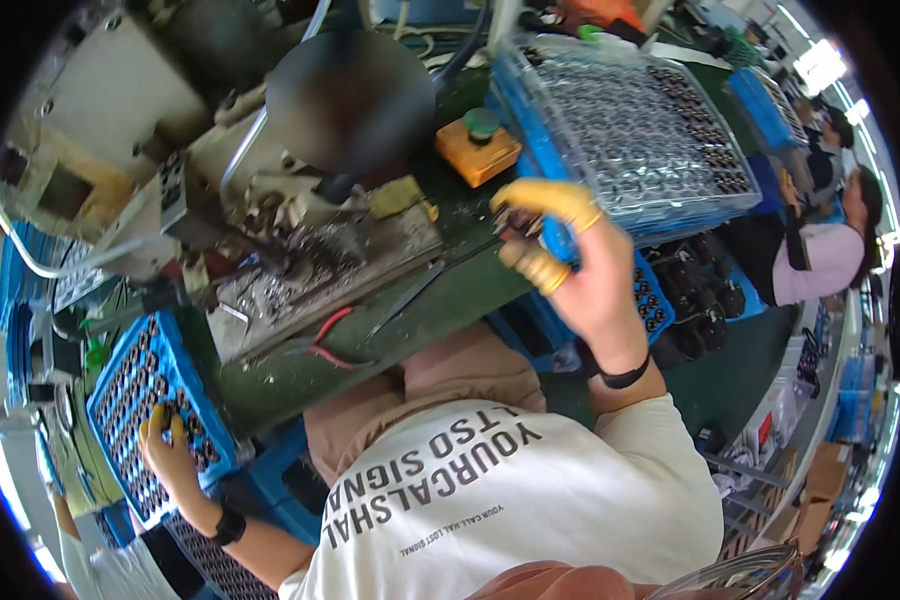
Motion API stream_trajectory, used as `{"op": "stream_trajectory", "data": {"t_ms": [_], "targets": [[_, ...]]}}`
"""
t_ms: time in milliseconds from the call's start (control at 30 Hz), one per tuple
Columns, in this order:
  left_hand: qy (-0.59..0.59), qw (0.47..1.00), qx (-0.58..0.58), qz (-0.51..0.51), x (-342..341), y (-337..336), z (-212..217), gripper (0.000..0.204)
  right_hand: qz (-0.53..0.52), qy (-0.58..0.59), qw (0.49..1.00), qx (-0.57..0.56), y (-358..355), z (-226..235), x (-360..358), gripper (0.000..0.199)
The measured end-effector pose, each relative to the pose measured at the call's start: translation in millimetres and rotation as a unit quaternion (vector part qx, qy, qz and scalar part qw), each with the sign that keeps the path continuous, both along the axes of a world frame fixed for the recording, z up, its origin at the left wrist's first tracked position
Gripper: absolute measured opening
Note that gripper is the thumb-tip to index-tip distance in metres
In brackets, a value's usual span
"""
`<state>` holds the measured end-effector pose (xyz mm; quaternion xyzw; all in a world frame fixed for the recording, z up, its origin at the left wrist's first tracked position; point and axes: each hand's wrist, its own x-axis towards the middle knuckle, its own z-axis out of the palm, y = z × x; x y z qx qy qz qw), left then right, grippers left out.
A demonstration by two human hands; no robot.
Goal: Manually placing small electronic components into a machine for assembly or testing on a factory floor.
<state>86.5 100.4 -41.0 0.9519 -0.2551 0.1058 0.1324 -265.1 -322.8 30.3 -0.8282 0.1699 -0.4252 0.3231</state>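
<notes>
Small dark metal parts (518, 222) are pinched in my right hand (592, 258); under my left hand (173, 462), whose grip I can't tell, sits a blue plastic tray (208, 410).

We see a green bench (265, 395): red-handled pliers (320, 347) and slim dark tool (407, 299) on near side, metal machine plate (395, 236) left, orange button box (477, 160) far, clear-covered trays (640, 140) far right.
</notes>
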Motion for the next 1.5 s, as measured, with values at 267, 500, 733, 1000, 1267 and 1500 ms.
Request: {"op": "stream_trajectory", "data": {"t_ms": [267, 500, 733, 1000, 1267, 1500], "targets": [[-0.068, 0.996, -0.051, -0.009, -3, -17, 3, 0.031, -0.187, 0.214, 0.958, -0.029, -97, 11, -51, 0.04], [0.115, 0.924, -0.362, 0.031, -22, -25, -2, 0.044, -0.202, 0.273, 0.937, -0.082, -101, 8, -59, 0.039], [0.191, 0.873, -0.44, -0.082, -39, -52, -12, 0.05, -0.155, 0.262, 0.952, -0.015, -100, 20, -61, 0.037], [0.194, 0.872, -0.433, -0.115, -62, -94, -2, 0.048, -0.159, 0.065, 0.98, -0.104, -36, 29, -13, 0.028], [0.171, 0.874, -0.438, -0.12, -63, -98, -2, 0.045, 0.157, 0.026, 0.982, 0.097, 33, -38, 127, 0.04], [0.075, 0.927, -0.345, -0.124, -71, -109, 16, 0.045, 0.106, 0.041, 0.994, 0.006, 39, -34, 154, 0.04]]}}
